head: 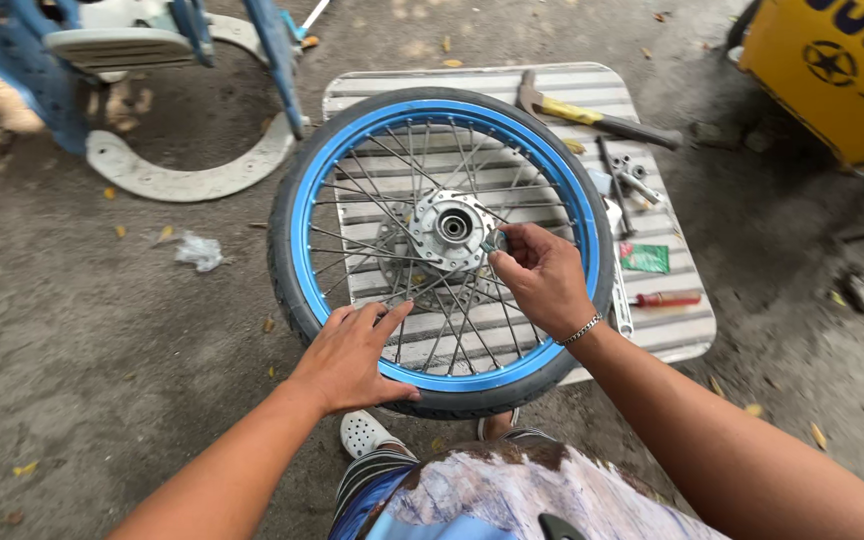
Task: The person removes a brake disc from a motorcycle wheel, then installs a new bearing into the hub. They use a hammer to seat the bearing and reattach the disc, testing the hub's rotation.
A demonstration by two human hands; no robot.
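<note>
The left hand [352,355] lies palm down on the near edge of the wheel [440,250], fingers spread apart and flat across the black tyre [282,262] and the blue rim [304,215]; its grip is open and clasps nothing, only pressing on the wheel. The right hand [542,275], with a chain bracelet [582,329] at the wrist, reaches over the spokes [372,190] toward the centre, its thumb and fingertips pinched together on a small grey metal part [493,241] held right against the hub [450,228].

The wheel lies flat on its side on a low corrugated metal sheet [652,330] on the ground, so its axle line points straight up toward the camera. It is a spoked wheel: thin black tyre, bright blue rim, thin silvery spokes crossing to a pale metal hub with a dark bore in the middle.

Farther off on the sheet, right of the wheel, lie a red-handled screwdriver [667,298], a green packet [645,258], and a hammer [592,117] with a yellow band near the far edge.
</note>
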